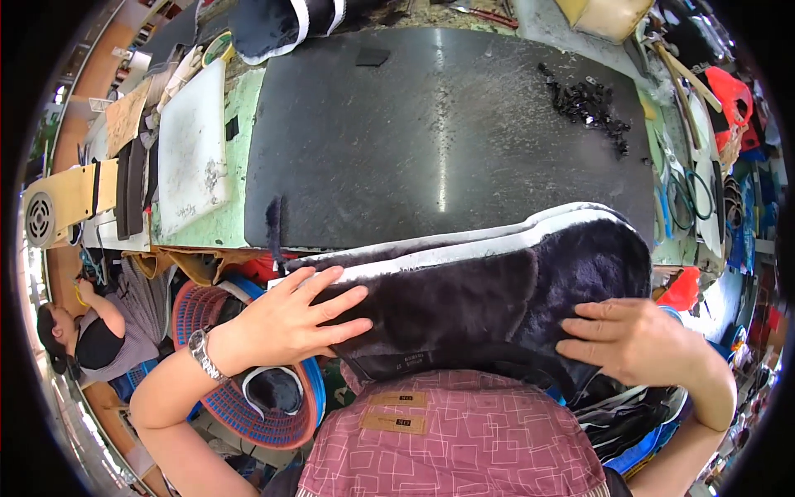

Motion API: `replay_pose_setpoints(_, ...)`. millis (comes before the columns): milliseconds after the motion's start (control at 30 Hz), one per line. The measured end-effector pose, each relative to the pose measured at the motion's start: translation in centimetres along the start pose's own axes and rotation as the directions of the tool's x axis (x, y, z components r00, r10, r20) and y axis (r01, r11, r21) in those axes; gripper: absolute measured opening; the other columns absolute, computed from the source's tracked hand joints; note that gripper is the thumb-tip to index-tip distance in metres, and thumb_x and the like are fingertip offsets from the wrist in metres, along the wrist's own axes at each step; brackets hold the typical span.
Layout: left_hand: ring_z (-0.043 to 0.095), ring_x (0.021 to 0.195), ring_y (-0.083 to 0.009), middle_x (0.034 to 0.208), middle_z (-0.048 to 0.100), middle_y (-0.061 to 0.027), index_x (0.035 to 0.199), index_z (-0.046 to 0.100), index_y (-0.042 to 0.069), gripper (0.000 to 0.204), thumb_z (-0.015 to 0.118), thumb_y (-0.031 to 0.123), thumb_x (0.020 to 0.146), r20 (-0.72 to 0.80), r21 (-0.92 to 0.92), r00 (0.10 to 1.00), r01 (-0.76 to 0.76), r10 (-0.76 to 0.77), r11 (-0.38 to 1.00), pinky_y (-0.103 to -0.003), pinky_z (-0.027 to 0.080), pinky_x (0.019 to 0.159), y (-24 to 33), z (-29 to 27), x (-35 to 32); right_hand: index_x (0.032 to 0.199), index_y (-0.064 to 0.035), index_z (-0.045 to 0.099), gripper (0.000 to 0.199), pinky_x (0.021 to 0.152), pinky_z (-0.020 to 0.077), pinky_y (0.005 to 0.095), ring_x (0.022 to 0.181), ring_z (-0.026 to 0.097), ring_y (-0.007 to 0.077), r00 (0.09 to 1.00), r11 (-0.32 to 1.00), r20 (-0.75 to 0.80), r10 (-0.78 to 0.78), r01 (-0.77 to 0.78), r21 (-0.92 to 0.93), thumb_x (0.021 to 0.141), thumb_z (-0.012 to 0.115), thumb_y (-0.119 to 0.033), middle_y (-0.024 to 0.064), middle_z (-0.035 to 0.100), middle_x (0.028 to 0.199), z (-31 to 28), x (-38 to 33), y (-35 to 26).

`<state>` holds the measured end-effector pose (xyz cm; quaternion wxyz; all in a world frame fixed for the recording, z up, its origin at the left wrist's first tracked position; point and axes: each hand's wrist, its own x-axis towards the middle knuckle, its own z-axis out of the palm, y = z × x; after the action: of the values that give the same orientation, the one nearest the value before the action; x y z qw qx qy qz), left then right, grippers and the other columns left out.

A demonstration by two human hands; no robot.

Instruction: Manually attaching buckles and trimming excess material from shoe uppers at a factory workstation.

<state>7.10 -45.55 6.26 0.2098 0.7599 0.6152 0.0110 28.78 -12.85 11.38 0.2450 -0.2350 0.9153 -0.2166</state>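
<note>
Both forearms are bare — no sleeves reach into view. The left hand [290,319] has a wristwatch [201,352] at its wrist, with a round silver-coloured case and a metal link band. The right hand [633,340] wears nothing — no ring, no band. Below, the lap is covered by a maroon garment [451,443] printed with thin pale squares, bearing two small tan patches.

Black mat [431,132], white board [192,149]

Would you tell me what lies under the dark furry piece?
Under the dark furry piece a white foam-like layer shows at its far edge, resting on the black mat; the rest is covered.
</note>
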Motion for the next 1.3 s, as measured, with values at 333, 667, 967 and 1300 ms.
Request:
replay_pose_setpoints(333, 0.051, 0.098, -0.0304, 0.102, 0.056, -0.0147, 0.082, 0.061, 0.007, 0.022, 0.066, 0.01, 0.061, -0.499, 0.553, 0.866, 0.299, 0.022, 0.778, -0.038, 0.044, 0.079, 0.5, -8.3, -3.6, 0.085, -0.0048, 0.059, 0.021, 0.055, 0.0518, 0.0269, 0.072, 0.062, 0.0201, 0.652, 0.868, -0.664, -0.365, -0.018, -0.496, 0.065, 0.063, -0.012, 0.0097, 0.061, 0.086, -4.0, 3.6, -1.1)
replay_pose_setpoints(667, 0.027, 0.123, -0.0447, 0.134, 0.03, -0.0224, 0.069, 0.056, 0.003, 0.002, 0.054, 0.003, 0.068, -0.487, -0.114, 0.869, 0.044, -0.095, 0.992, -0.058, 0.026, 0.096, -3.2, -5.4, 15.7, 0.096, -0.0013, 0.06, 0.027, 0.069, 0.0482, 0.0321, 0.078, 0.061, 0.0235, 0.799, 0.918, -0.533, 0.279, -0.06, 0.391, 0.074, 0.064, -0.016, 0.0122, 0.063, 0.087, -0.8, 7.2, 6.7)
replay_pose_setpoints(967, 0.047, 0.092, -0.0318, 0.106, 0.048, -0.0154, 0.113, 0.042, 0.004, 0.048, 0.062, 0.01, 0.07, -0.416, -0.254, 0.851, 0.229, -0.32, 0.94, -0.04, 0.036, 0.083, -3.8, -3.9, 21.7, 0.075, -0.0018, 0.057, 0.024, 0.058, 0.046, 0.0388, 0.062, 0.059, 0.0314, 0.273, 0.687, -0.746, 0.607, -0.653, 0.32, 0.075, 0.064, -0.025, 0.0141, 0.059, 0.064, 0.0, 8.3, 17.0)
replay_pose_setpoints(1300, 0.054, 0.06, -0.025, 0.062, 0.055, -0.0096, 0.067, 0.054, 0.003, 0.025, 0.069, 0.023, 0.067, -0.244, -0.655, 0.771, 0.316, -0.588, 0.687, -0.033, 0.038, 0.053, -4.3, -3.5, 22.2, 0.086, 0.0015, 0.061, 0.013, 0.068, 0.0468, 0.0244, 0.073, 0.058, 0.0113, 0.445, 0.566, -0.524, 0.726, 0.046, 0.823, 0.075, 0.06, -0.006, 0.0055, 0.062, 0.077, -1.2, 6.4, 15.5)
